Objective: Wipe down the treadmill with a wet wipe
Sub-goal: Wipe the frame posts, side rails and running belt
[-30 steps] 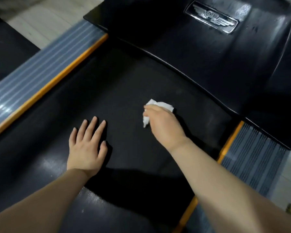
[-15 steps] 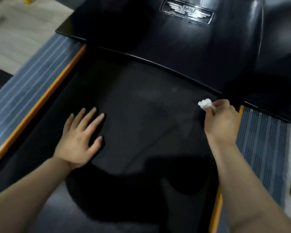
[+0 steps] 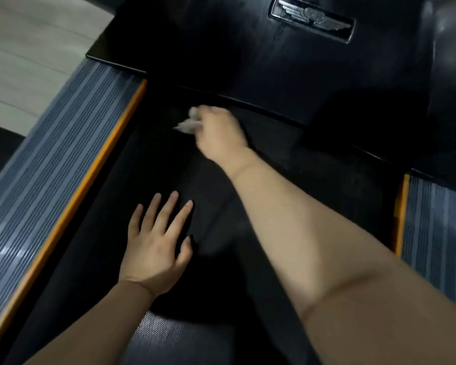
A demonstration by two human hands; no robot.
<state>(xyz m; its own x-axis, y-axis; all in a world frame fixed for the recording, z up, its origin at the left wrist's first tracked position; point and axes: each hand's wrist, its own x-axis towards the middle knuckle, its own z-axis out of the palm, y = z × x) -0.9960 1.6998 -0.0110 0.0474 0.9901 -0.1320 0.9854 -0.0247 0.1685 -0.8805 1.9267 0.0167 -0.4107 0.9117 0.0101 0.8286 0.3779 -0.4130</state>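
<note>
Your right hand [image 3: 219, 130] and the wet wipe [image 3: 188, 123] it grips are smeared by motion near the belt's far edge, so the fingers' lie cannot be read. Both forearms run out of frame at the bottom. The winged badge [image 3: 311, 21] on the motor cover [image 3: 274, 75] is too blurred to read.
</note>
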